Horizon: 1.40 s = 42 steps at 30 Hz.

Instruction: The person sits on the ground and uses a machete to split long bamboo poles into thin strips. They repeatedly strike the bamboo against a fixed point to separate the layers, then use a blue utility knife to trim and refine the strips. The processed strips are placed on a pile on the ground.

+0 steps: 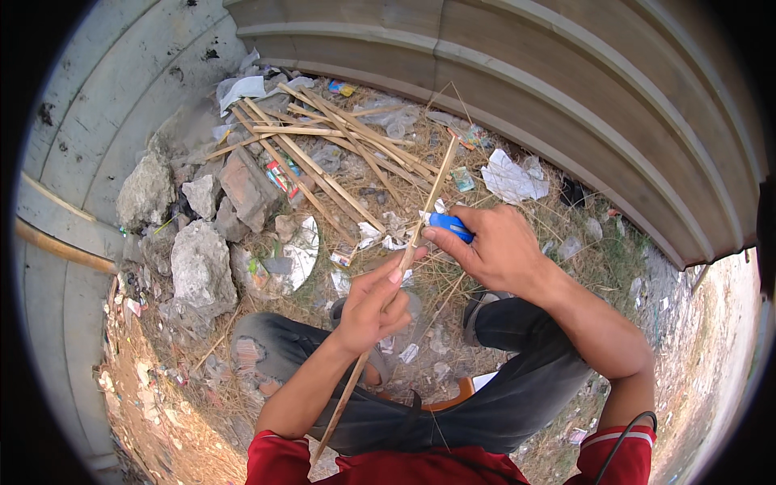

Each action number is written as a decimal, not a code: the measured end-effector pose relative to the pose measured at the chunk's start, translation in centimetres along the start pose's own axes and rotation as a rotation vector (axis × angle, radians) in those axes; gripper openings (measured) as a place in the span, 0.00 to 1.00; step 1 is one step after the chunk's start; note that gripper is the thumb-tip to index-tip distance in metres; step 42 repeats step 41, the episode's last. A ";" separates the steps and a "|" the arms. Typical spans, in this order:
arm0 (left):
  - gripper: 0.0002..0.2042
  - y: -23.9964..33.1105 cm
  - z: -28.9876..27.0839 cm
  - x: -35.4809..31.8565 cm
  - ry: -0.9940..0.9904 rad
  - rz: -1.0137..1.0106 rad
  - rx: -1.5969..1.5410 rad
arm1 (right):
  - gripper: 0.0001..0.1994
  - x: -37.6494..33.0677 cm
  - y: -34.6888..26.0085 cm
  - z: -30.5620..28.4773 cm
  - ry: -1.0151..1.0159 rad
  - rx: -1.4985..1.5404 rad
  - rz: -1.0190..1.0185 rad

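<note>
My left hand (372, 307) is closed around a long thin wooden stick (440, 174), which slants from near my red shirt up past my hands. In my right hand (497, 242) is a short blue object (449, 225) with a pale tip; its exact kind is hard to make out. The thumb presses along it, and its tip meets the stick just above my left fingers. Beyond my hands, a loose pile of similar wooden sticks (323, 129) lies crisscrossed on the ground.
Broken concrete chunks (202, 271) and a brick-like block (246, 190) lie at left. Corrugated metal sheets (550, 89) wall the far side, with a grey panel (121, 105) at left. Plastic scraps, white litter (515, 176) and dry grass cover the ground. An orange seat edge (453, 396) shows beneath me.
</note>
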<state>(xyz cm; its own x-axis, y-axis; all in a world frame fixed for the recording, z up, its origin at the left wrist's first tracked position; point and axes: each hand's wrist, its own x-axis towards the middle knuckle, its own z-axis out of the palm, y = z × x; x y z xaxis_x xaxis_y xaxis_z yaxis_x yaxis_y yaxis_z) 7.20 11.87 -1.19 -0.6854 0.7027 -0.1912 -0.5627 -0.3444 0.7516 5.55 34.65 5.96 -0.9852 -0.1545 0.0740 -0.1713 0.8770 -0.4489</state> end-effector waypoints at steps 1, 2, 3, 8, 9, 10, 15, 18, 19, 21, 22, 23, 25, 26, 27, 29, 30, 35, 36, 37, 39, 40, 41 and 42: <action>0.25 -0.1 0.0 -0.1 -0.022 -0.016 0.008 | 0.29 0.8 1.2 -0.6 0.104 0.019 0.082; 0.25 -0.5 0.1 -0.4 -0.063 -0.020 0.014 | 0.29 1.9 3.1 -2.3 0.179 0.040 0.165; 0.26 -1.2 0.2 -0.9 -0.103 -0.021 0.022 | 0.30 2.5 4.9 -3.8 0.255 0.062 0.243; 0.25 -0.6 0.0 -0.7 -0.119 -0.021 -0.031 | 0.31 -0.1 4.6 -3.2 0.232 0.201 0.178; 0.25 -0.5 -0.1 -0.7 -0.108 -0.027 -0.051 | 0.30 -0.5 3.6 -2.8 0.190 0.215 0.146; 0.24 -0.4 -0.3 -0.9 -0.094 -0.032 -0.063 | 0.30 -0.7 2.6 -2.6 0.132 0.210 0.118; 0.24 -0.4 0.1 -0.4 -0.029 0.004 -0.022 | 0.28 -2.1 -0.7 -0.5 -0.172 0.099 -0.012; 0.24 -0.8 0.2 0.0 0.039 0.050 0.101 | 0.29 -2.6 -0.8 0.8 -0.184 0.049 0.000; 0.24 -0.9 0.1 -0.1 0.072 0.060 0.154 | 0.29 -1.9 -0.7 0.4 -0.149 -0.017 0.075; 0.24 -2.3 -1.2 -0.8 0.061 0.070 0.222 | 0.30 0.3 2.6 -0.5 0.041 0.007 0.171; 0.24 -2.8 -1.6 -0.9 0.045 0.079 0.251 | 0.30 0.7 3.9 -1.6 0.080 0.037 0.207; 0.24 -2.6 -1.3 -0.8 0.035 0.078 0.236 | 0.30 0.9 5.3 -2.8 0.122 0.063 0.239; 0.24 -2.0 -0.5 -1.0 0.029 0.081 0.209 | 0.30 0.8 5.5 -3.2 0.129 0.108 0.242; 0.24 -2.1 -0.6 -0.9 0.041 0.093 0.216 | 0.30 -0.1 4.2 -2.4 0.086 0.128 0.219; 0.24 -2.0 -0.8 -0.6 0.055 0.105 0.222 | 0.30 -1.0 2.9 -1.6 0.042 0.148 0.195; 0.24 -2.0 -1.1 -0.2 0.048 0.123 0.223 | 0.30 -2.4 0.2 -0.4 -0.046 0.124 0.091; 0.24 -2.0 -0.9 -0.1 0.056 0.130 0.227 | 0.30 -2.6 -0.5 0.0 -0.086 0.113 0.036; 0.23 -2.0 -1.0 -0.7 0.083 0.082 0.295 | 0.30 -0.5 2.1 -0.2 0.019 0.099 0.134; 0.23 -2.1 -1.0 -1.3 0.062 0.064 0.296 | 0.31 0.7 3.7 -1.2 0.096 0.116 0.199; 0.23 -2.1 -0.8 -1.8 0.023 0.048 0.289 | 0.31 1.0 5.5 -2.6 0.152 0.092 0.234; 0.23 -2.0 -0.9 -1.7 0.004 0.065 0.299 | 0.32 0.7 6.1 -3.8 0.182 0.107 0.254; 0.24 -2.2 -1.0 -1.3 0.017 0.089 0.307 | 0.32 0.1 5.7 -3.1 0.210 0.100 0.142; 0.24 -2.6 -1.3 -1.1 0.034 0.100 0.310 | 0.33 -0.7 5.7 -1.4 0.227 0.099 0.040; 0.24 -2.6 -1.3 -1.1 0.034 0.100 0.310 | 0.33 -0.7 5.7 -1.4 0.227 0.099 0.040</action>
